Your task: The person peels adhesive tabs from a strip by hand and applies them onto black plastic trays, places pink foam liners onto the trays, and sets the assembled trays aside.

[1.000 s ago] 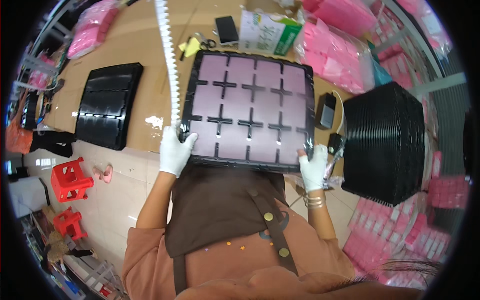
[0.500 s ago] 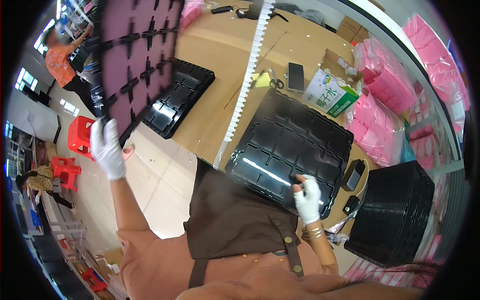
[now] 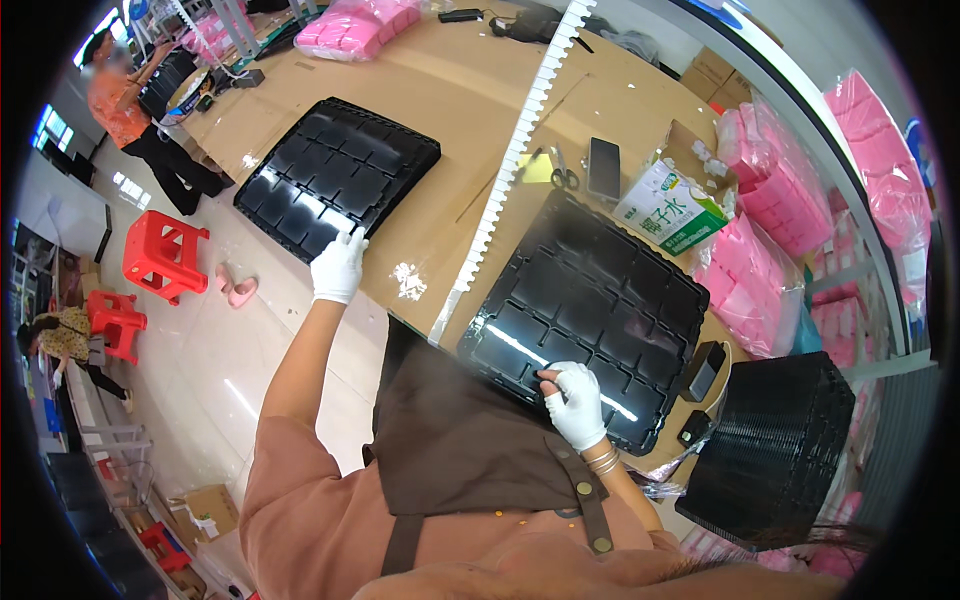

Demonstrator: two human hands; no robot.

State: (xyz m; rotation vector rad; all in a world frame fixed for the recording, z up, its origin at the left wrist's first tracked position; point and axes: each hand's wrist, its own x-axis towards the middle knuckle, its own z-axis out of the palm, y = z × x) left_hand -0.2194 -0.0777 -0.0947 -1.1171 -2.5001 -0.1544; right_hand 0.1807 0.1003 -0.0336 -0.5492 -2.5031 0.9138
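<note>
My left hand (image 3: 337, 268), in a white glove, grips the near edge of a black plastic tray (image 3: 335, 165) with moulded compartments. That tray lies flat on the left part of the table, apparently on top of another. My right hand (image 3: 575, 405) wears a white glove with bare thumb and fingertips. Its fingers are curled together over the near edge of a second black tray (image 3: 600, 290), right in front of me. Whatever is between these fingertips, if anything, is hidden. A glossy light streak crosses both trays.
A white toothed strip (image 3: 515, 150) crosses the brown table (image 3: 440, 80). Scissors (image 3: 563, 172), a phone (image 3: 604, 167) and a carton (image 3: 670, 205) lie beyond the right tray. Stacked black trays (image 3: 770, 450) stand at right, near pink bagged packs (image 3: 750, 280). A red stool (image 3: 165, 255) and co-workers are left.
My left hand has brought the upright, pink-tinted tray down flat onto the left part of the table. My right hand has shifted left along the near edge of the right tray.
</note>
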